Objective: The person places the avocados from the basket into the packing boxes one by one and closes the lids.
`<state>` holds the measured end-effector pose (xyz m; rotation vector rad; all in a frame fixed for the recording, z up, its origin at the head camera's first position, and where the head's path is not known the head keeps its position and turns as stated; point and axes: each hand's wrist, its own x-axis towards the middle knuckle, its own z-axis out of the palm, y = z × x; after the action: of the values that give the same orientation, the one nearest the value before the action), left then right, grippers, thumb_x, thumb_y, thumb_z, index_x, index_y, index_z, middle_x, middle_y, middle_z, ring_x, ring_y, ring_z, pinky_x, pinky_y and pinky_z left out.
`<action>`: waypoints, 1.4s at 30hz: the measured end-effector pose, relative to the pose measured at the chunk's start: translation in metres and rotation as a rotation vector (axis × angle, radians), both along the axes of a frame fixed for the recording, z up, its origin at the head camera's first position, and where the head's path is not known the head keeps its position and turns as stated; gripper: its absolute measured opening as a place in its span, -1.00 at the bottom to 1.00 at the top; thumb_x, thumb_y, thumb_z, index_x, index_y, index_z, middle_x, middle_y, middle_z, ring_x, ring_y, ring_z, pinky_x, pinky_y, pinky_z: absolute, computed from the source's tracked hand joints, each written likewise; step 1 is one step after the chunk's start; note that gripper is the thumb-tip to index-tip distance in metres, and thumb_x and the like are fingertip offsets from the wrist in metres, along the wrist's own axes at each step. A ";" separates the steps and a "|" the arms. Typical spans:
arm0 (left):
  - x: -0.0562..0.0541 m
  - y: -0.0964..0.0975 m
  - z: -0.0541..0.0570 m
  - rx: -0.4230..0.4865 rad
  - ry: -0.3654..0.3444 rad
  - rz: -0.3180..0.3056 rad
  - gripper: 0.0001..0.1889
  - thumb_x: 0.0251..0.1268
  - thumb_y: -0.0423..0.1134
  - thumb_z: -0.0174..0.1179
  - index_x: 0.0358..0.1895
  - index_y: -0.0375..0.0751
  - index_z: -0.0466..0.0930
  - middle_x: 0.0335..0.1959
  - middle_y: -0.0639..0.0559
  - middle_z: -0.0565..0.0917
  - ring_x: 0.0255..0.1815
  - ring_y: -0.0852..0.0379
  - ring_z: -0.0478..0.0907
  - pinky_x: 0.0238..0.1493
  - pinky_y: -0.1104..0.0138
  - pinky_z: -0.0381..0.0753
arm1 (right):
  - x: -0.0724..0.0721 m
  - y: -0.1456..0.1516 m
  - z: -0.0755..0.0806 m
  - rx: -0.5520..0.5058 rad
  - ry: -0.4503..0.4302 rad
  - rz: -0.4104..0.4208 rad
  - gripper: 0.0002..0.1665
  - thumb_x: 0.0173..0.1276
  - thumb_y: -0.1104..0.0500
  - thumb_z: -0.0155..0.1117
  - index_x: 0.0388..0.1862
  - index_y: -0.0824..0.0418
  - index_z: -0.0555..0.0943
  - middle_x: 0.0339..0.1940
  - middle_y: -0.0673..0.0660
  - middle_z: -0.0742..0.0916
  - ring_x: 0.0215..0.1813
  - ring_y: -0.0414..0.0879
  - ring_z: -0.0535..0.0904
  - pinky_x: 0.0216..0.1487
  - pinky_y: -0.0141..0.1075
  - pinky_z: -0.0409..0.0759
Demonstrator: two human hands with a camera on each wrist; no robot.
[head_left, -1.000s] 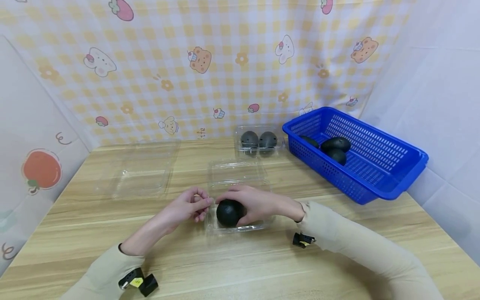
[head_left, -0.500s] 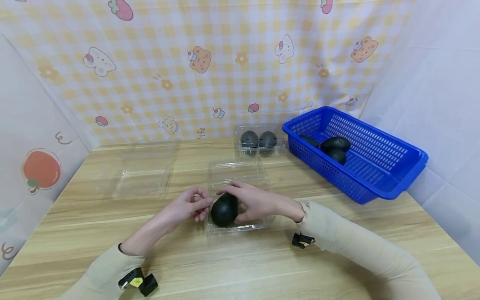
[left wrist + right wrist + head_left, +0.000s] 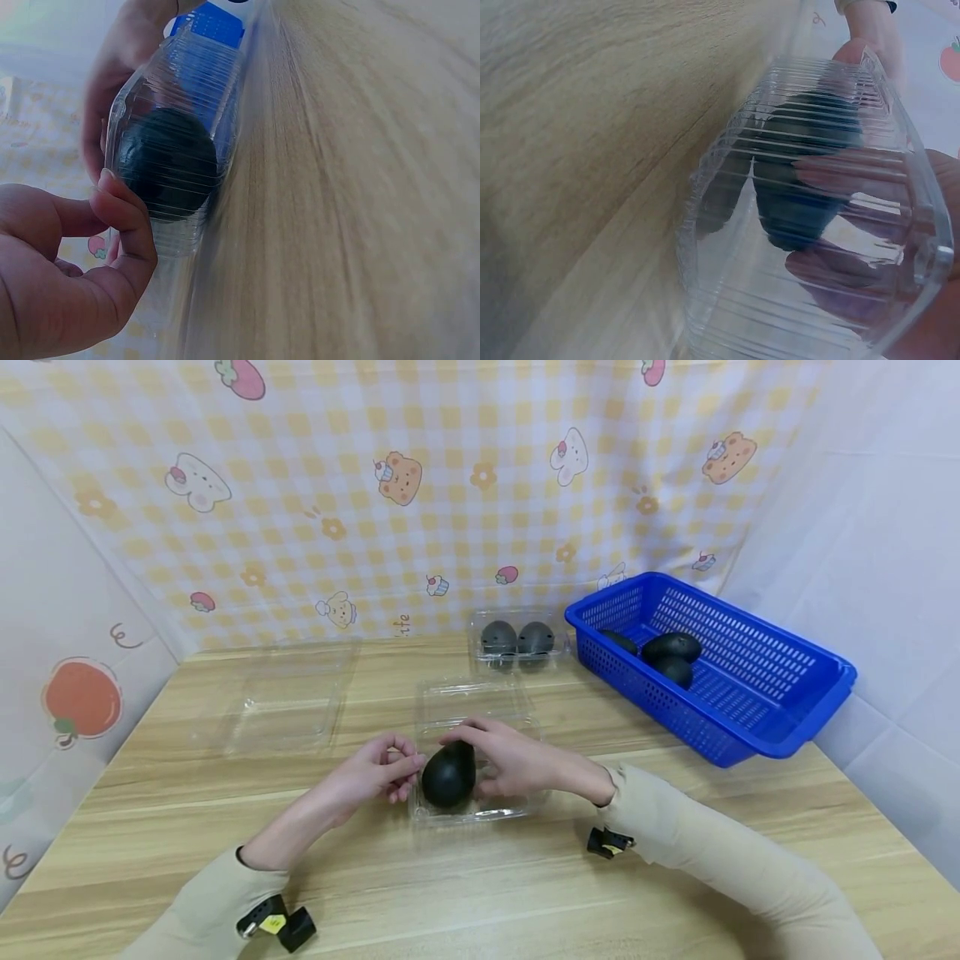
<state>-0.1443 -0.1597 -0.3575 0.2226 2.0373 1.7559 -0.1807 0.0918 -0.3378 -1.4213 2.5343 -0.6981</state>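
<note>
A dark avocado [image 3: 448,777] lies in the left half of an open clear plastic clamshell box [image 3: 510,814], its narrow end pointing away. My right hand [image 3: 510,762] reaches into the box from the right. Its fingers curl over the avocado's narrow end, with the thumb low on the near right side. Through the ribbed wall in the right wrist view, fingertips [image 3: 817,174] show against the avocado [image 3: 802,142]. My left hand [image 3: 386,770] pinches the box's left rim between thumb and finger, which the left wrist view shows close up beside the avocado [image 3: 169,165].
A blue slotted basket [image 3: 780,735] with several avocados [image 3: 671,647] stands at the right. Behind the box is a closed clear clamshell [image 3: 558,652] holding avocados. Another open clamshell [image 3: 285,727] lies at the left on the wooden table [image 3: 360,893]. A patterned curtain hangs behind.
The avocado has shifted left within the box and turned so its narrow end points away. My right fingers have moved slightly back and up along it. The left hand has stayed at the rim.
</note>
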 end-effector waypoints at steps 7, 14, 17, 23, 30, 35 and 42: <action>0.000 0.001 0.000 0.005 -0.003 0.003 -0.82 0.55 -0.31 0.10 -0.07 -0.34 0.31 -0.45 -0.01 0.55 -0.52 0.22 0.47 -0.50 0.48 0.46 | 0.000 0.004 0.004 -0.016 0.028 -0.033 -0.24 0.09 0.40 0.51 0.32 0.22 0.51 0.22 0.22 0.57 0.24 0.08 0.51 0.28 -0.07 0.52; 0.000 0.000 -0.001 0.004 -0.004 0.011 -0.83 0.55 -0.34 0.08 -0.06 -0.36 0.31 -0.45 -0.01 0.56 -0.53 0.22 0.47 -0.50 0.48 0.46 | -0.002 0.008 0.006 -0.041 -0.030 -0.023 -0.29 0.15 0.45 0.44 0.32 0.27 0.50 0.21 0.25 0.57 0.15 0.14 0.58 0.10 -0.18 0.65; 0.000 0.000 -0.001 0.004 -0.001 0.011 -0.83 0.55 -0.34 0.08 -0.05 -0.37 0.31 -0.46 -0.01 0.56 -0.53 0.22 0.47 -0.50 0.48 0.46 | -0.003 0.009 0.007 -0.046 -0.048 -0.023 -0.31 0.17 0.46 0.42 0.32 0.29 0.49 0.19 0.26 0.58 0.10 0.14 0.59 0.04 -0.22 0.67; 0.000 0.000 0.000 0.004 0.004 0.005 -0.82 0.55 -0.33 0.08 -0.04 -0.37 0.30 -0.45 -0.02 0.56 -0.52 0.22 0.47 -0.49 0.48 0.47 | -0.004 0.013 0.008 -0.029 -0.045 -0.043 -0.34 0.23 0.43 0.41 0.33 0.28 0.50 0.19 0.23 0.60 0.05 0.07 0.61 -0.01 -0.29 0.67; 0.001 0.000 0.002 -0.006 0.002 0.005 -0.81 0.55 -0.33 0.08 -0.03 -0.37 0.30 -0.44 -0.03 0.55 -0.51 0.20 0.47 -0.49 0.47 0.47 | -0.008 0.021 0.010 -0.047 -0.015 -0.047 -0.40 0.31 0.35 0.40 0.32 0.30 0.49 0.20 0.25 0.61 0.05 0.10 0.63 -0.01 -0.25 0.68; 0.001 0.000 0.002 -0.009 0.001 0.005 -0.81 0.56 -0.32 0.08 -0.03 -0.37 0.30 -0.44 -0.03 0.55 -0.50 0.20 0.46 -0.48 0.47 0.47 | -0.010 0.030 0.011 -0.079 0.012 -0.062 -0.42 0.33 0.32 0.39 0.32 0.32 0.49 0.20 0.25 0.62 0.05 0.13 0.63 -0.02 -0.22 0.68; 0.001 0.000 0.001 -0.006 0.002 0.000 -0.81 0.56 -0.32 0.08 -0.03 -0.37 0.30 -0.44 -0.03 0.55 -0.51 0.20 0.47 -0.49 0.48 0.47 | -0.012 0.043 0.018 -0.127 0.043 -0.100 -0.44 0.31 0.33 0.41 0.28 0.34 0.51 0.18 0.26 0.62 0.05 0.17 0.62 -0.01 -0.15 0.69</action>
<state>-0.1434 -0.1594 -0.3568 0.2227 2.0436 1.7501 -0.1922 0.1349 -0.3201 -1.3687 2.6525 -0.8693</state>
